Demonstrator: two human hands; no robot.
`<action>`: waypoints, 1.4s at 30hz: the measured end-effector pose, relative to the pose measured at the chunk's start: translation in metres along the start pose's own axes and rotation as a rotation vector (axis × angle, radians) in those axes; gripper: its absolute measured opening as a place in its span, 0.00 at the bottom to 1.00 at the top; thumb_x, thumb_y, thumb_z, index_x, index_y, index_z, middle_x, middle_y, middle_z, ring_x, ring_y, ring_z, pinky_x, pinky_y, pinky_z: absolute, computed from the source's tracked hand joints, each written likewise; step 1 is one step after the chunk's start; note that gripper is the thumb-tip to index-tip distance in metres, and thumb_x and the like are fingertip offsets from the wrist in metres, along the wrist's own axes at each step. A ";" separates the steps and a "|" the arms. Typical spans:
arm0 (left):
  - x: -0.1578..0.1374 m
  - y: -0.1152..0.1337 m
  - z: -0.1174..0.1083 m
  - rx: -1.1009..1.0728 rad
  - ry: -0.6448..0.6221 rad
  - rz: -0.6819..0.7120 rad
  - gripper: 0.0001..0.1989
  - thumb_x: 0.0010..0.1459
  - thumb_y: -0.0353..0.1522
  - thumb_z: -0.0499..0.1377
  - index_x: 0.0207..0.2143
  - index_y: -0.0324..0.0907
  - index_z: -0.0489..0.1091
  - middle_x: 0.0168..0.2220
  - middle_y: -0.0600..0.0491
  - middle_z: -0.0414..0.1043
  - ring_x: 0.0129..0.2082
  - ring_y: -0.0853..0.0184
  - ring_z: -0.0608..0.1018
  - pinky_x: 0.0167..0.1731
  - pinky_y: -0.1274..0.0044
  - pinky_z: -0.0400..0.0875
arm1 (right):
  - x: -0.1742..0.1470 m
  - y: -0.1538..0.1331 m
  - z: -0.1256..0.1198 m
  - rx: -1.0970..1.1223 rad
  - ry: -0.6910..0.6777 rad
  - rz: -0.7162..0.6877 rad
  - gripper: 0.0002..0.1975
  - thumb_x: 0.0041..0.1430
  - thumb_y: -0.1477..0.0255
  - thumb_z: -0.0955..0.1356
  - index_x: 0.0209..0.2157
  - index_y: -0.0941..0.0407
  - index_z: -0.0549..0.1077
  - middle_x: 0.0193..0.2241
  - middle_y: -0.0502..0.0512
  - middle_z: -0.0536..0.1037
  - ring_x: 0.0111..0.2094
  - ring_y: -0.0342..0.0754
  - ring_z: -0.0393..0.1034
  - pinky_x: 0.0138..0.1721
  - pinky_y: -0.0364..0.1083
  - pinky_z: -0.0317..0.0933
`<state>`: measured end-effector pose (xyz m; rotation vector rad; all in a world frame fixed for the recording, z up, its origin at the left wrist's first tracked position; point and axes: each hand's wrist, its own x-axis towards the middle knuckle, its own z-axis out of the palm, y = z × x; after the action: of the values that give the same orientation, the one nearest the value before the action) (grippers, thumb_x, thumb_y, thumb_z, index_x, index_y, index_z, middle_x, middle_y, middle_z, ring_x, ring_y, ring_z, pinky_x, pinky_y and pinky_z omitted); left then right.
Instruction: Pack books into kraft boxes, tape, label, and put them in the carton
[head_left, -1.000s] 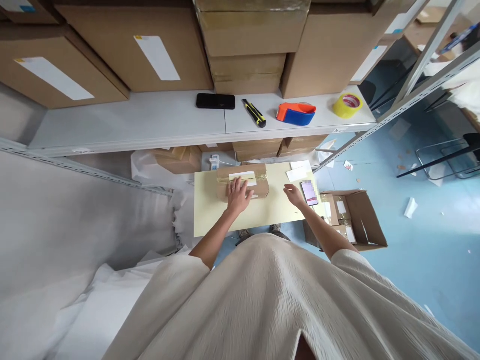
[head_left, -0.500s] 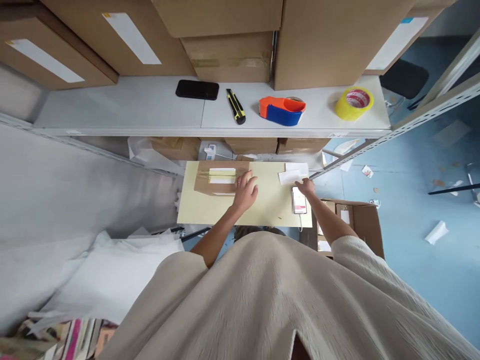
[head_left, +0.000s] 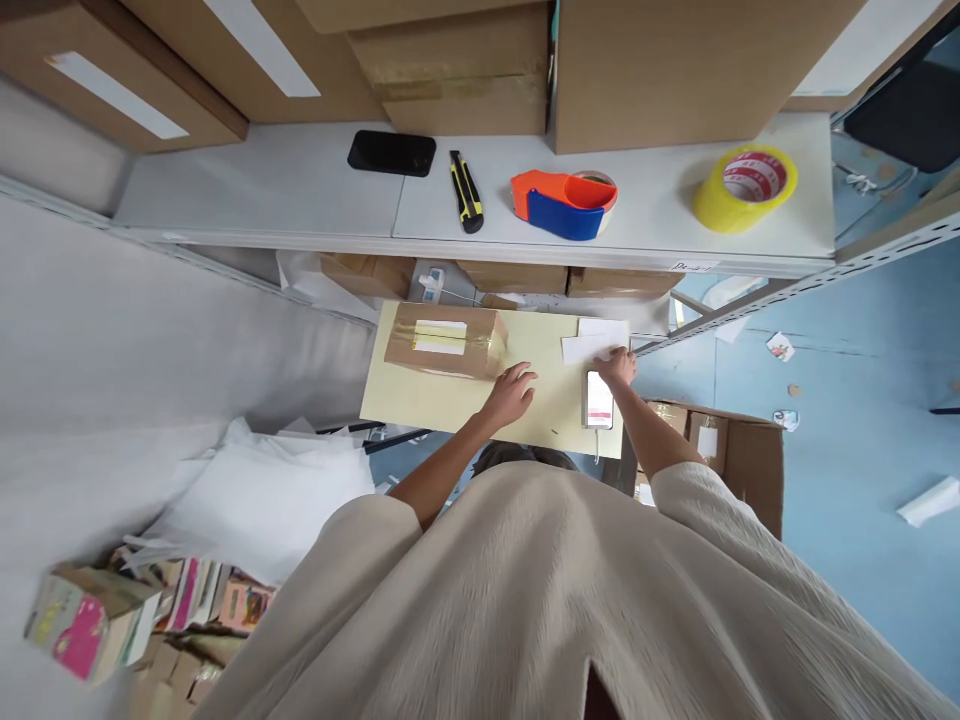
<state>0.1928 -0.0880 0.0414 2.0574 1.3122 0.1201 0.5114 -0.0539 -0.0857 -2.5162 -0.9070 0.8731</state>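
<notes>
A cardboard parcel (head_left: 480, 338) with clear tape and a white label lies at the left of the pale yellow tabletop (head_left: 405, 400). My left hand (head_left: 511, 395) is just off its near right corner, fingers loosely spread and holding nothing. White paper slips (head_left: 581, 348) lie at the table's back right. Over their right end is my right hand (head_left: 618, 366), thumb and fingers apart, seeming to touch the paper. Right below that hand a phone (head_left: 599, 402) with a lit screen and a white cable lies flat.
On the grey shelf (head_left: 285, 190) ahead are a black phone (head_left: 391, 153), a box cutter (head_left: 466, 192), an orange and blue tape dispenser (head_left: 564, 205) and a yellow tape roll (head_left: 746, 188). Large cartons (head_left: 675, 70) stand behind them. An open carton (head_left: 754, 465) sits right of the table.
My left hand has come off the parcel and moved right and nearer to me. My right hand has shifted slightly across the paper slips. The camera view has moved too.
</notes>
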 end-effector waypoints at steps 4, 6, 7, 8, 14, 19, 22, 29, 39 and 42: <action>0.006 -0.002 0.006 -0.004 -0.033 -0.003 0.20 0.74 0.31 0.56 0.64 0.46 0.76 0.74 0.42 0.69 0.75 0.52 0.71 0.75 0.58 0.66 | 0.003 0.001 -0.008 0.000 -0.060 -0.028 0.15 0.58 0.65 0.74 0.46 0.54 0.77 0.56 0.70 0.80 0.56 0.65 0.75 0.63 0.62 0.68; 0.010 -0.001 0.008 -0.018 -0.052 -0.001 0.20 0.74 0.31 0.56 0.64 0.45 0.76 0.73 0.41 0.70 0.74 0.52 0.72 0.74 0.58 0.68 | 0.002 -0.001 -0.014 0.080 -0.133 -0.050 0.13 0.59 0.65 0.72 0.44 0.55 0.77 0.49 0.67 0.83 0.50 0.62 0.79 0.57 0.59 0.72; 0.013 -0.001 0.010 -0.030 -0.058 0.001 0.20 0.74 0.31 0.57 0.64 0.45 0.77 0.72 0.41 0.72 0.74 0.51 0.73 0.74 0.58 0.69 | 0.001 -0.002 -0.018 0.149 -0.177 -0.066 0.13 0.58 0.64 0.72 0.43 0.55 0.77 0.45 0.65 0.85 0.47 0.61 0.80 0.54 0.57 0.73; 0.016 -0.001 0.011 -0.046 -0.060 0.003 0.20 0.73 0.31 0.57 0.64 0.45 0.77 0.71 0.41 0.73 0.73 0.51 0.74 0.73 0.58 0.69 | -0.001 -0.003 -0.023 0.229 -0.222 -0.085 0.14 0.58 0.62 0.73 0.43 0.54 0.77 0.41 0.63 0.85 0.44 0.59 0.80 0.49 0.56 0.74; 0.048 0.001 0.017 -0.241 0.046 -0.160 0.18 0.73 0.35 0.61 0.62 0.45 0.77 0.65 0.41 0.79 0.65 0.51 0.81 0.68 0.59 0.75 | -0.022 -0.011 -0.052 0.553 -0.360 -0.219 0.28 0.47 0.49 0.80 0.43 0.53 0.77 0.29 0.52 0.83 0.36 0.54 0.80 0.40 0.53 0.75; 0.078 0.009 0.012 -0.514 0.138 -0.345 0.12 0.72 0.39 0.63 0.50 0.44 0.81 0.50 0.43 0.87 0.51 0.55 0.87 0.56 0.64 0.82 | -0.041 -0.018 -0.070 0.648 -0.389 -0.258 0.34 0.41 0.42 0.83 0.39 0.51 0.76 0.28 0.50 0.80 0.35 0.54 0.81 0.45 0.56 0.77; 0.087 0.016 0.005 -0.632 0.180 -0.349 0.11 0.71 0.39 0.63 0.43 0.43 0.81 0.41 0.46 0.87 0.43 0.59 0.87 0.50 0.68 0.82 | -0.047 -0.019 -0.074 0.651 -0.413 -0.258 0.35 0.39 0.41 0.84 0.38 0.51 0.76 0.28 0.50 0.80 0.35 0.54 0.81 0.46 0.58 0.79; 0.074 0.036 -0.014 -0.555 0.325 -0.220 0.08 0.69 0.36 0.64 0.41 0.43 0.83 0.42 0.48 0.87 0.44 0.58 0.86 0.51 0.69 0.80 | -0.077 -0.044 -0.080 0.415 -0.183 -0.393 0.29 0.51 0.42 0.80 0.41 0.49 0.76 0.43 0.58 0.85 0.45 0.58 0.80 0.53 0.60 0.77; 0.050 0.058 -0.020 -0.414 0.403 0.104 0.15 0.77 0.33 0.58 0.55 0.44 0.85 0.53 0.45 0.88 0.49 0.58 0.88 0.55 0.68 0.82 | -0.123 -0.107 -0.068 0.671 -0.459 -0.487 0.26 0.56 0.43 0.78 0.40 0.50 0.78 0.40 0.55 0.85 0.44 0.54 0.81 0.51 0.54 0.77; 0.048 0.055 -0.023 -0.411 0.425 0.141 0.15 0.78 0.33 0.58 0.54 0.45 0.86 0.53 0.45 0.88 0.49 0.59 0.88 0.54 0.68 0.82 | -0.125 -0.108 -0.070 0.755 -0.504 -0.458 0.29 0.53 0.41 0.80 0.39 0.50 0.79 0.37 0.53 0.84 0.41 0.53 0.80 0.53 0.56 0.78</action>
<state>0.2486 -0.0505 0.0780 1.8179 1.2492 0.8577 0.4303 -0.0624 0.0744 -1.4035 -0.9876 1.3818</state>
